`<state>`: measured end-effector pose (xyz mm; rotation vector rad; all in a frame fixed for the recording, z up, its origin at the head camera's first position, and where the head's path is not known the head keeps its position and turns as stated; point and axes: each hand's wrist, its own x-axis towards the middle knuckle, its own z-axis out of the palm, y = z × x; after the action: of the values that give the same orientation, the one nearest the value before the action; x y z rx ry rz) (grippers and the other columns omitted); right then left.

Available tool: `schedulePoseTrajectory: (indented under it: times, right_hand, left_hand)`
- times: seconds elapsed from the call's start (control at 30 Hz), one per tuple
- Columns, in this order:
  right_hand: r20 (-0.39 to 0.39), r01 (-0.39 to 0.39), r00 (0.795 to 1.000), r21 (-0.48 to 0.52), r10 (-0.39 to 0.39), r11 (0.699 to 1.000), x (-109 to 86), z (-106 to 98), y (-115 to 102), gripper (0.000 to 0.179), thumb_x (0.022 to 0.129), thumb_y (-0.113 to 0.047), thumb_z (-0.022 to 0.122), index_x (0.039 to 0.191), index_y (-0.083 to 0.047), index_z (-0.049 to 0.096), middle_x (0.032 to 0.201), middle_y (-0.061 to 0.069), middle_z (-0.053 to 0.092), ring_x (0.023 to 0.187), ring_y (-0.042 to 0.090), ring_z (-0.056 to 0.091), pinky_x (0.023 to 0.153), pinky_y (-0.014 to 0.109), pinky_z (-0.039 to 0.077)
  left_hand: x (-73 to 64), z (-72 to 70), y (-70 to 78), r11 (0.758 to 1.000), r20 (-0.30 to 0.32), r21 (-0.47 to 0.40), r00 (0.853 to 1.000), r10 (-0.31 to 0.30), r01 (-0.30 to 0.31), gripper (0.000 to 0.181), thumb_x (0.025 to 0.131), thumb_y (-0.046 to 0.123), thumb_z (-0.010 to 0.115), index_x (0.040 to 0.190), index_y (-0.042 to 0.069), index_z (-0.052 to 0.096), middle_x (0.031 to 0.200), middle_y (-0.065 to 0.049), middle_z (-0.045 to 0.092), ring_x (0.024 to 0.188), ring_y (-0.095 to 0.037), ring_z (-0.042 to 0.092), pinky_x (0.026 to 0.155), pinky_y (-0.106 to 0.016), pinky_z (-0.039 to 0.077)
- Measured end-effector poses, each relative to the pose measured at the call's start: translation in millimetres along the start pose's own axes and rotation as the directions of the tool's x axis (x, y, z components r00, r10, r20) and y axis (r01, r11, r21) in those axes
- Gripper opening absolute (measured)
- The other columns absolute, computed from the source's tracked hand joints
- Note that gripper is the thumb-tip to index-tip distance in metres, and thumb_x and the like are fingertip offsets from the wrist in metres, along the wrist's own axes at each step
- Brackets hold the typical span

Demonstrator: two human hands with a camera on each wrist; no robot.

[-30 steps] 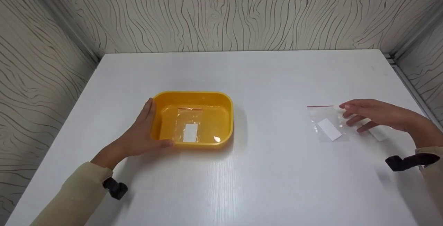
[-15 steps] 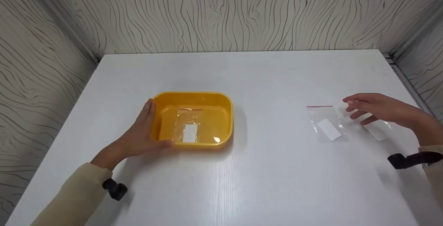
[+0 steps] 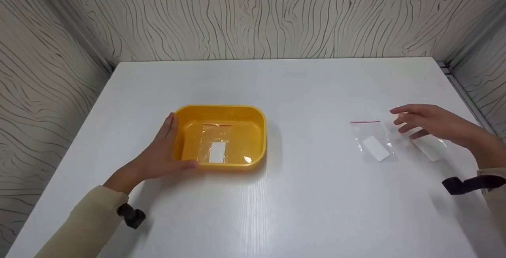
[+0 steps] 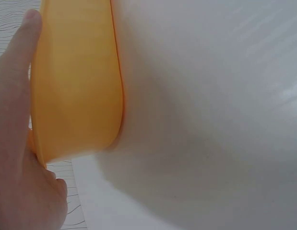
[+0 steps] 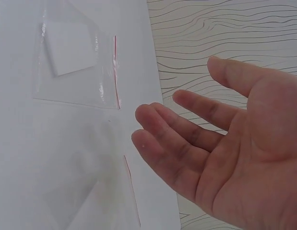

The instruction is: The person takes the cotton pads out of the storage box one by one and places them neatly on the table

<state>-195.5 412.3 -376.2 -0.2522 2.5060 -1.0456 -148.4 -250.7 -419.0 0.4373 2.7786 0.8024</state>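
A yellow plastic basin stands on the white table, left of centre. My left hand grips its left end, fingers along the side and thumb at the front rim. Inside lies a clear zip bag with a white slip. To the right, a second zip bag, red strip at its top, lies flat with another white slip. A third zip bag is partly hidden under my right hand, which hovers with relaxed, spread fingers and holds nothing, as the right wrist view confirms.
The white table is bounded at the back by a panel with a wood-grain pattern. Similar panels stand at both sides. Each wrist carries a small black device.
My right hand has lifted and drawn slightly back from the second zip bag, so more of both right-hand bags shows. The left hand and basin have stayed in place.
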Motion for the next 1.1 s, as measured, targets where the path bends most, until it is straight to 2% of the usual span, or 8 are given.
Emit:
schedulePoseTrajectory:
  times: [0.17, 0.27, 0.43, 0.63, 0.83, 1.1]
  right_hand:
    - [-0.015, 0.065, 0.998, 0.063, -0.064, 0.996, -0.1, 2.9, 0.4, 0.042, 0.11, -0.023, 0.048, 0.147, -0.002, 0.047, 0.124, 0.004, 0.064, 0.102, 0.011, 0.069, 0.082, 0.029, 0.059]
    - [-0.008, 0.113, 0.994, 0.106, -0.113, 0.988, 0.0, 4.9, -1.2, 0.04, 0.11, -0.021, 0.047, 0.148, -0.007, 0.048, 0.123, -0.001, 0.065, 0.104, 0.012, 0.069, 0.084, 0.028, 0.059]
    - [0.003, 0.176, 0.984, 0.133, -0.178, 0.975, 1.0, 9.0, -4.8, 0.041, 0.11, -0.018, 0.048, 0.15, -0.008, 0.047, 0.126, 0.003, 0.065, 0.107, 0.013, 0.069, 0.085, 0.028, 0.059]
    - [0.016, 0.21, 0.977, 0.143, -0.214, 0.967, 3.6, 14.1, -7.3, 0.043, 0.109, -0.016, 0.048, 0.151, -0.006, 0.045, 0.128, 0.007, 0.064, 0.109, 0.012, 0.067, 0.087, 0.028, 0.058]
    - [0.015, 0.256, 0.965, 0.179, -0.263, 0.95, 8.2, 18.2, -8.8, 0.044, 0.109, -0.011, 0.048, 0.152, -0.005, 0.043, 0.129, 0.007, 0.064, 0.111, 0.014, 0.067, 0.088, 0.029, 0.058]
    - [0.018, 0.259, 0.963, 0.21, -0.269, 0.943, 13.0, 23.1, -12.0, 0.045, 0.108, -0.01, 0.049, 0.153, -0.006, 0.042, 0.132, 0.009, 0.063, 0.113, 0.013, 0.066, 0.089, 0.03, 0.058]
  left_hand:
    - [-0.4, 0.1, 0.1, 1.0, -0.001, -0.008, 1.0, 0.005, -0.005, 0.139, 0.078, 0.065, 0.078, 0.16, 0.001, -0.014, 0.168, -0.021, -0.013, 0.154, -0.042, 0.003, 0.119, -0.061, 0.024]
    - [-0.7, 0.3, -0.2, 1.0, -0.002, -0.013, 1.0, 0.007, -0.007, 0.139, 0.078, 0.065, 0.078, 0.16, 0.001, -0.014, 0.168, -0.021, -0.013, 0.154, -0.042, 0.003, 0.119, -0.061, 0.024]
    - [-0.9, 0.5, -0.8, 1.0, -0.005, -0.013, 1.0, 0.008, -0.008, 0.139, 0.078, 0.065, 0.078, 0.16, 0.0, -0.014, 0.168, -0.021, -0.012, 0.154, -0.041, 0.003, 0.119, -0.06, 0.024]
    - [-0.4, 0.6, -0.5, 1.0, 0.0, -0.026, 1.0, -0.012, 0.012, 0.142, 0.075, 0.067, 0.079, 0.16, 0.002, -0.015, 0.168, -0.02, -0.012, 0.154, -0.042, 0.005, 0.119, -0.06, 0.024]
    - [-0.5, 0.4, -0.8, 1.0, -0.002, -0.015, 1.0, -0.003, 0.003, 0.141, 0.076, 0.068, 0.078, 0.16, 0.002, -0.015, 0.168, -0.02, -0.012, 0.154, -0.041, 0.005, 0.119, -0.06, 0.024]
    - [-0.2, -0.5, 0.1, 1.0, -0.002, -0.008, 1.0, 0.007, -0.007, 0.139, 0.077, 0.068, 0.077, 0.16, 0.002, -0.014, 0.168, -0.02, -0.013, 0.154, -0.041, 0.003, 0.119, -0.06, 0.024]
